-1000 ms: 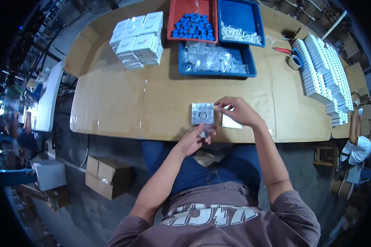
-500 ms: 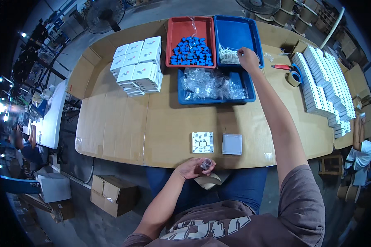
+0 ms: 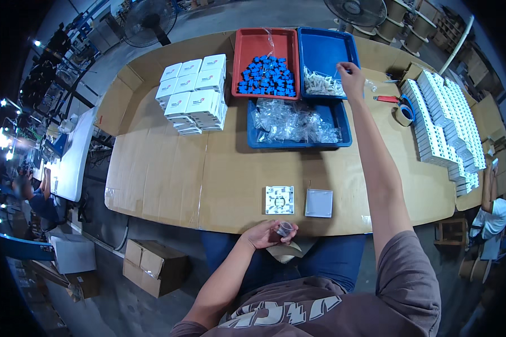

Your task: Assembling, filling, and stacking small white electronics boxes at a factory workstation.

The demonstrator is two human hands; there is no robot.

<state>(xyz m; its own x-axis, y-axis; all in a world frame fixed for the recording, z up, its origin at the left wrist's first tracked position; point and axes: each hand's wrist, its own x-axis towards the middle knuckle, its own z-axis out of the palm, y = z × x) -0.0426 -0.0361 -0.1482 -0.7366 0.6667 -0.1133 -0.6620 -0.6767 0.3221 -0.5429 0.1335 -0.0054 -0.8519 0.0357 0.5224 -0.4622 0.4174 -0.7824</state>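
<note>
1. Evidently, the red tray (image 3: 248,45) holds blue plastic parts (image 3: 267,77); the upper blue tray (image 3: 327,49), slim white pieces (image 3: 321,84); the lower blue tray (image 3: 301,144), clear bags (image 3: 289,122).
2. Left hand (image 3: 262,235) grips a clear packet (image 3: 285,228) by the table's near edge; its contents are unclear.
3. Right hand (image 3: 352,83), over the upper blue tray: cannot tell whether its bent fingers pinch anything.

A cardboard-covered worktable (image 3: 152,168) carries a red tray (image 3: 264,42) and a blue tray (image 3: 326,50) along its far side, a second blue tray (image 3: 299,144) just in front. White boxes (image 3: 194,95) stand stacked at left; white blocks (image 3: 444,123) line the right, near a tape roll (image 3: 400,117) and red-handled tool (image 3: 386,99). A patterned white square (image 3: 279,200) and a plain square plate (image 3: 319,203) lie apart near the front edge
</note>
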